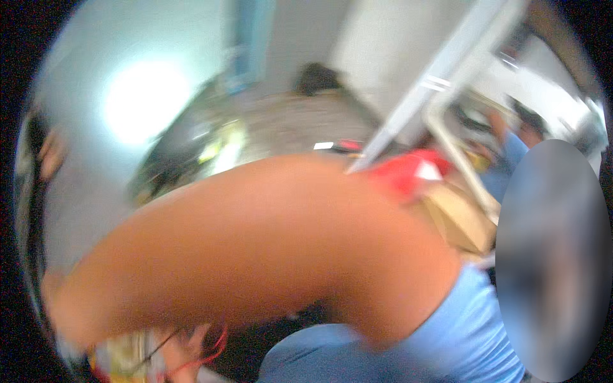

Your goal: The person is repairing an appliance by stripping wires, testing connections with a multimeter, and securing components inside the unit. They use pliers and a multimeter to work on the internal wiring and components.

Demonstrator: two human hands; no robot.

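A bare forearm and elbow, blurred by motion, cross most of the head view from a blue sleeve at the lower right. My right hand (67,313) is at the end of this arm, by the lower left rim, with its fingers smeared. Low down, beneath the forearm, part of another hand (182,354) shows, apparently my left hand. Beside its fingers runs a thin red cable (220,348), and a dark cable (153,351) crosses near it. Whether the fingers grip either cable is unclear. Yellowish and red items (121,357) lie next to that hand, too blurred to name.
A pale metal frame post (408,96) slants down at the upper right. Behind my elbow are a red cloth-like thing (408,172) and a cardboard box (460,217). Another person in blue (511,156) is at the right. A bright lamp glare (147,102) fills the upper left.
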